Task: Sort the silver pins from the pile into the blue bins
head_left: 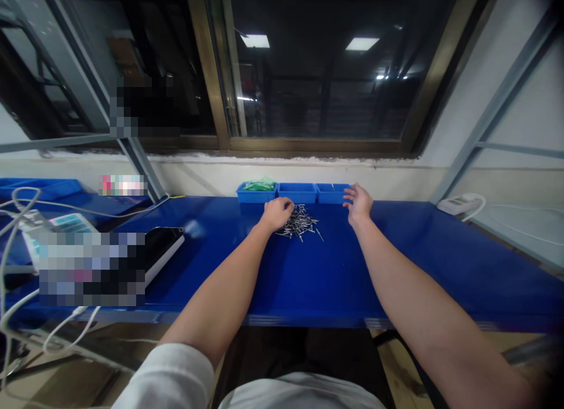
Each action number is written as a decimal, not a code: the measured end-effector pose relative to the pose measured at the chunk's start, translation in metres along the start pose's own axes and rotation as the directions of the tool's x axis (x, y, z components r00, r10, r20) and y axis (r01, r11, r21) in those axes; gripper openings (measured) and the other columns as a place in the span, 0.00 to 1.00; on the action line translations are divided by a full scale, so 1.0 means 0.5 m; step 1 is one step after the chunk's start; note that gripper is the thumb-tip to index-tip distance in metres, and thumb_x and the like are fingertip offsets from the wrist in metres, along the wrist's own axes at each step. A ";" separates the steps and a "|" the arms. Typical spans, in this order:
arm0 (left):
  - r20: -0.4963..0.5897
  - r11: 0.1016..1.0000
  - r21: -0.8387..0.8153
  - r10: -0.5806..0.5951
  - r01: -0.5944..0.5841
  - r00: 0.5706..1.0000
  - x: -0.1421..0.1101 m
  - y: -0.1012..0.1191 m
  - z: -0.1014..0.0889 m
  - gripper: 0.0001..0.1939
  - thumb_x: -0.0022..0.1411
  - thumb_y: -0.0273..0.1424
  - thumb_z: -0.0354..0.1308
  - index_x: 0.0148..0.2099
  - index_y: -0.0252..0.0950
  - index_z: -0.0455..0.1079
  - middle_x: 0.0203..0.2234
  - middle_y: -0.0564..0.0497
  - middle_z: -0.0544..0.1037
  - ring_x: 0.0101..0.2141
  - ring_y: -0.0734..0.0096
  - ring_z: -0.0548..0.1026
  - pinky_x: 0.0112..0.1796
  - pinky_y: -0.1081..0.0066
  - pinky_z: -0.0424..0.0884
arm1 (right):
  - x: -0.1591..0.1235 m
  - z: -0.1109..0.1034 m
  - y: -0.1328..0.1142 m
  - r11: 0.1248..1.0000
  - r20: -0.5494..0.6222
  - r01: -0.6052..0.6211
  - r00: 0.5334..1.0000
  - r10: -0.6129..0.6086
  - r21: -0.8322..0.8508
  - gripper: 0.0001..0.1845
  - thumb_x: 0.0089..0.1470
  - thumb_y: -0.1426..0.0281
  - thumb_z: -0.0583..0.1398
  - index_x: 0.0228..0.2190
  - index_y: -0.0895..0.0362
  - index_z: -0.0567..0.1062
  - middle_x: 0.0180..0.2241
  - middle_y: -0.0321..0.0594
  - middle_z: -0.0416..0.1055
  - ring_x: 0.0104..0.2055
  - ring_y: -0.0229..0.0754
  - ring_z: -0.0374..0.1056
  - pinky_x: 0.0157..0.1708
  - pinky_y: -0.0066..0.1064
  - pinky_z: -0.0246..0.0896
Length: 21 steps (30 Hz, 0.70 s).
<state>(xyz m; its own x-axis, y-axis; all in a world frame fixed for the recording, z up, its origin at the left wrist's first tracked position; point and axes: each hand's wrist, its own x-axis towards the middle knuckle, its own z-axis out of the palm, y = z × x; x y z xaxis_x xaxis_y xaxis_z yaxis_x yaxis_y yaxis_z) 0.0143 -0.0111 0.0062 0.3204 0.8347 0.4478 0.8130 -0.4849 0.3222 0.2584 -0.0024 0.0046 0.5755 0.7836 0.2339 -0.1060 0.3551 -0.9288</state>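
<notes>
From my remote seat I see a dark window (326, 97) with two bright light panels in its glass, above a blue table (317, 280). I count three blue bins (297, 195) at its back, the leftmost holding green plastic (259, 186). My right hand (359, 203) is spread beside the rightmost bin; my left hand (277, 214) curls at the left side of one pile of metal pins (300, 223), whether pinching any I cannot tell. Tabletop stretches from pile to front edge.
</notes>
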 end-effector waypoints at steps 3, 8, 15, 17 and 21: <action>0.018 1.000 0.003 -0.012 0.012 1.000 0.000 0.001 -0.002 0.14 0.59 0.35 0.46 0.41 0.40 0.70 0.39 0.51 0.76 0.41 0.65 0.71 0.41 0.70 0.63 | 0.008 -0.008 0.001 1.000 -0.064 -0.020 0.998 0.019 -0.017 0.19 0.48 0.57 0.50 0.32 0.60 0.67 0.28 0.40 0.69 0.20 0.31 0.60 0.13 0.20 0.51; 0.059 0.999 0.015 -0.036 0.035 0.998 0.004 -0.002 0.000 0.15 0.59 0.38 0.46 0.42 0.40 0.70 0.40 0.50 0.75 0.42 0.64 0.70 0.42 0.69 0.64 | -0.012 0.007 0.000 0.973 0.010 0.040 0.999 -0.039 -0.225 0.20 0.49 0.57 0.49 0.30 0.61 0.70 0.25 0.41 0.70 0.21 0.33 0.61 0.16 0.22 0.52; 0.179 0.997 0.056 -0.053 0.044 0.982 -0.002 -0.014 0.014 0.29 0.56 0.51 0.43 0.51 0.39 0.65 0.51 0.45 0.67 0.52 0.58 0.63 0.49 0.64 0.58 | -0.063 0.032 -0.021 0.573 0.513 0.379 0.854 0.087 -0.727 0.10 0.39 0.65 0.60 0.23 0.58 0.75 0.26 0.40 0.73 0.31 0.40 0.67 0.31 0.27 0.57; 0.219 0.997 0.059 -0.065 0.054 0.974 -0.006 -0.013 0.017 0.34 0.55 0.56 0.40 0.56 0.39 0.60 0.56 0.44 0.60 0.56 0.57 0.56 0.53 0.60 0.52 | -0.074 0.040 -0.030 0.512 0.617 0.453 0.759 0.208 -0.729 0.07 0.36 0.68 0.62 0.23 0.57 0.76 0.27 0.39 0.74 0.32 0.40 0.67 0.31 0.27 0.57; 0.310 0.993 0.068 -0.112 0.096 0.944 -0.010 -0.015 0.023 0.39 0.54 0.59 0.36 0.60 0.40 0.54 0.60 0.43 0.51 0.60 0.56 0.47 0.55 0.56 0.46 | -0.084 0.052 -0.045 0.447 0.671 0.519 0.672 0.313 -0.729 0.06 0.34 0.69 0.62 0.22 0.57 0.77 0.26 0.38 0.74 0.31 0.40 0.67 0.29 0.27 0.58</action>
<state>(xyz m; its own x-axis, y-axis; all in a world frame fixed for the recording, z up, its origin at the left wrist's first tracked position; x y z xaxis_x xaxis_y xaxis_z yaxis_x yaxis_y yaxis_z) 0.0121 -0.0084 -0.0080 0.3621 0.9233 0.1281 0.8711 -0.3840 0.3062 0.2153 -0.0301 0.0233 -0.1901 0.9799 0.0598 0.8421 0.1941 -0.5032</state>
